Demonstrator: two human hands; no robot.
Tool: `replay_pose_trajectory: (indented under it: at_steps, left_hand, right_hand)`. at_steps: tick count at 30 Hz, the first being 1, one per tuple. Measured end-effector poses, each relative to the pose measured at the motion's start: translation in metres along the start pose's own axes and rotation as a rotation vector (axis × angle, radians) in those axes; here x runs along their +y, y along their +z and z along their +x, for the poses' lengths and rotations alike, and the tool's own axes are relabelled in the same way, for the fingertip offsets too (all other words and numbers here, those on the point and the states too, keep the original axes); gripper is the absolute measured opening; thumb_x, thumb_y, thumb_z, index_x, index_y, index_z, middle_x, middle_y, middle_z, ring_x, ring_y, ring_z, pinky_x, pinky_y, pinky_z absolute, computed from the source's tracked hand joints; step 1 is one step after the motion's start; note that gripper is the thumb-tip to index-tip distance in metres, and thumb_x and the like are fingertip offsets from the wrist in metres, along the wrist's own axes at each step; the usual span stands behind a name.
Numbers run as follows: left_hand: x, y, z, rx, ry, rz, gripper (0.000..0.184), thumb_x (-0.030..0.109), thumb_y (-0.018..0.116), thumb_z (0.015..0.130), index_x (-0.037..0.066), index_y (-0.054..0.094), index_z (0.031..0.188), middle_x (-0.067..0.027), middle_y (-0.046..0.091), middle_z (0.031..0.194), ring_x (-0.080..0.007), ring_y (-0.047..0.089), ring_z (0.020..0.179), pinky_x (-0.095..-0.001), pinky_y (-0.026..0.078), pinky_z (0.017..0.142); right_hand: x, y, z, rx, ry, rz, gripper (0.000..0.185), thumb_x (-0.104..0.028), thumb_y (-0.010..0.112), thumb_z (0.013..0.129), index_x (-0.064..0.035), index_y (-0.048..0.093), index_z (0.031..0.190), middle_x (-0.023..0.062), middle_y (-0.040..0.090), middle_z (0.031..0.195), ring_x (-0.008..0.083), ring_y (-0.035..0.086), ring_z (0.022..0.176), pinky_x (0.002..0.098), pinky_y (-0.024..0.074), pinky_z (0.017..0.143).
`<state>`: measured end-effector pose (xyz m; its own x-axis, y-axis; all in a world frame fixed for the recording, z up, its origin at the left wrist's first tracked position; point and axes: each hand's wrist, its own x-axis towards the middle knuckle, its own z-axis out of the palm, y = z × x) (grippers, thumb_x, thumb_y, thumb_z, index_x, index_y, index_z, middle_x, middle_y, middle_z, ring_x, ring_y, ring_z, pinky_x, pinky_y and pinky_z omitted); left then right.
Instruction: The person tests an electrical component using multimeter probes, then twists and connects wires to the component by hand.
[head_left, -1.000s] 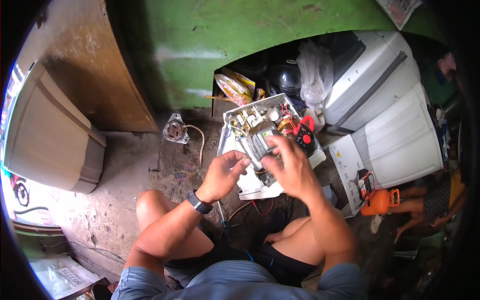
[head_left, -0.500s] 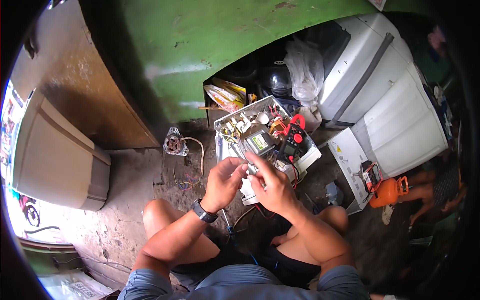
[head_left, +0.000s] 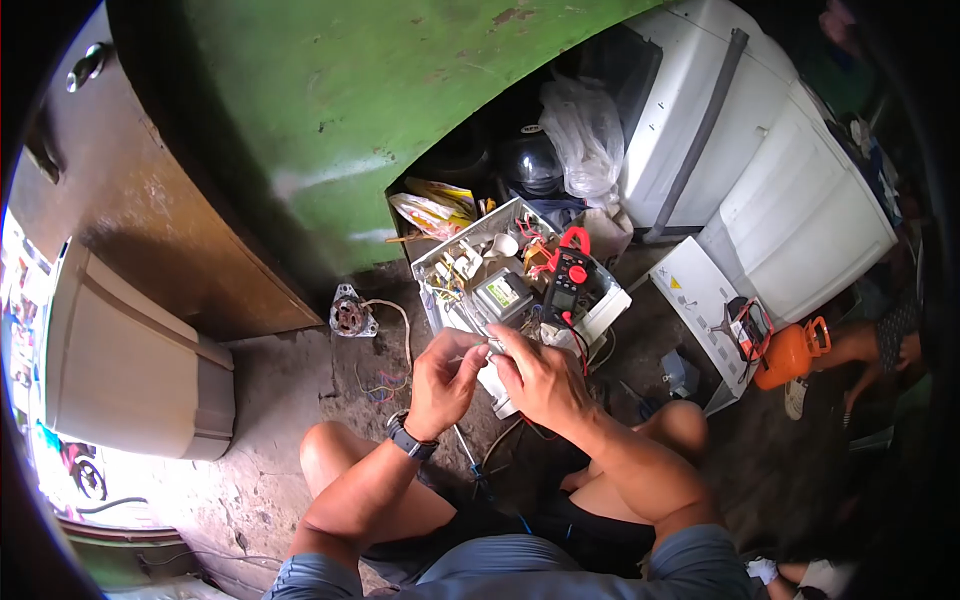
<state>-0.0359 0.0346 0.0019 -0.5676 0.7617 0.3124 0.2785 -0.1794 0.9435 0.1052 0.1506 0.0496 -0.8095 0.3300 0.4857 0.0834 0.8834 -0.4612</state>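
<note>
Fingers (head_left: pixel 516 347) of left hand (head_left: pixel 438 388) and right hand (head_left: pixel 552 388) nearly meeting, grip unclear, appliance (head_left: pixel 606 314) beyond

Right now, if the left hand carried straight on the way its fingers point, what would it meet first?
Most likely the right hand, close ahead of the left hand in the picture; whether the two touch is unclear, as depth is hard to judge.
</note>
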Motion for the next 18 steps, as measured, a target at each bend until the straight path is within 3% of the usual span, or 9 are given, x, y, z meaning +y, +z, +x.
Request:
replay_pose_trajectory:
  at_steps: [1,3,4,6,9,10,13,15,18]
  left_hand:
    - [0.007,0.000,0.001,0.000,-0.043,-0.050,0.017,0.020,0.066,0.101,0.003,0.066,0.108,-0.0030,0.067,0.081,-0.0070,0.057,0.064,-0.0226,0.047,0.058]
    - [0.018,-0.002,0.002,-0.007,-0.179,-0.206,0.018,0.019,0.066,0.101,0.003,0.066,0.108,-0.0030,0.067,0.081,-0.0072,0.057,0.064,-0.0228,0.047,0.058]
    - [0.021,-0.003,0.003,-0.008,-0.313,-0.365,0.018,0.019,0.066,0.101,0.003,0.066,0.108,-0.0030,0.067,0.081,-0.0074,0.057,0.063,-0.0231,0.047,0.058]
    - [0.018,-0.003,0.004,-0.014,-0.321,-0.431,0.019,0.020,0.067,0.101,0.002,0.065,0.108,-0.0029,0.068,0.081,-0.0074,0.057,0.063,-0.0233,0.047,0.057]
    - [0.020,0.001,0.002,-0.033,-0.306,-0.372,0.021,0.022,0.068,0.100,0.003,0.066,0.106,-0.0023,0.067,0.081,-0.0068,0.055,0.062,-0.0227,0.046,0.056]
    - [0.021,0.001,0.002,-0.035,-0.305,-0.371,0.021,0.022,0.068,0.100,0.003,0.066,0.106,-0.0023,0.067,0.081,-0.0068,0.055,0.062,-0.0227,0.046,0.056]
    - [0.020,0.001,0.002,-0.016,-0.292,-0.259,0.022,0.024,0.068,0.100,0.002,0.067,0.105,-0.0014,0.067,0.081,-0.0061,0.055,0.062,-0.0220,0.046,0.056]
    - [0.019,0.000,0.004,-0.051,-0.300,-0.301,0.021,0.023,0.068,0.100,0.003,0.067,0.104,-0.0007,0.067,0.081,-0.0053,0.055,0.062,-0.0216,0.046,0.056]
    - [0.014,0.002,0.003,-0.067,-0.328,-0.442,0.021,0.023,0.068,0.100,0.003,0.067,0.104,-0.0004,0.066,0.081,-0.0048,0.055,0.062,-0.0216,0.046,0.055]
  right_hand:
    - [0.000,-0.002,-0.001,0.004,0.004,0.000,0.032,-0.007,0.058,0.100,-0.0035,0.057,0.132,0.0122,0.074,0.109,0.0113,0.068,0.065,0.0260,0.0526,0.055]
    - [0.001,-0.008,0.000,-0.193,0.422,1.028,0.024,-0.011,0.055,0.104,-0.0034,0.059,0.126,0.0082,0.074,0.100,0.0104,0.067,0.063,0.0245,0.0492,0.052]
    - [0.004,-0.014,0.002,-0.152,0.360,1.412,0.022,-0.013,0.050,0.106,-0.0046,0.059,0.125,0.0065,0.073,0.101,0.0090,0.065,0.061,0.0223,0.0451,0.050]
    - [-0.004,-0.021,0.008,-0.051,0.365,1.362,0.026,-0.011,0.052,0.105,-0.0050,0.058,0.130,0.0078,0.074,0.103,0.0101,0.068,0.066,0.0242,0.0496,0.054]
    - [0.002,-0.018,0.010,0.043,-0.015,0.192,0.044,-0.011,0.064,0.096,-0.0044,0.054,0.138,0.0155,0.073,0.106,0.0289,0.074,0.076,0.0378,0.0586,0.067]
    - [0.008,-0.012,0.009,0.066,-0.109,0.077,0.047,-0.012,0.067,0.093,-0.0043,0.054,0.137,0.0185,0.071,0.105,0.0349,0.072,0.079,0.0421,0.0580,0.066]
    - [0.011,-0.005,-0.004,0.001,0.013,0.099,0.042,-0.012,0.063,0.097,-0.0030,0.054,0.137,0.0168,0.073,0.106,0.0272,0.074,0.077,0.0388,0.0573,0.063]
    - [0.014,-0.006,-0.006,-0.253,0.429,1.364,0.036,-0.012,0.058,0.101,-0.0022,0.055,0.135,0.0136,0.074,0.107,0.0179,0.072,0.074,0.0348,0.0560,0.062]
    - [-0.009,-0.020,0.007,-0.013,0.408,1.267,0.031,-0.010,0.055,0.102,-0.0025,0.056,0.133,0.0105,0.074,0.108,0.0121,0.070,0.072,0.0320,0.0551,0.062]
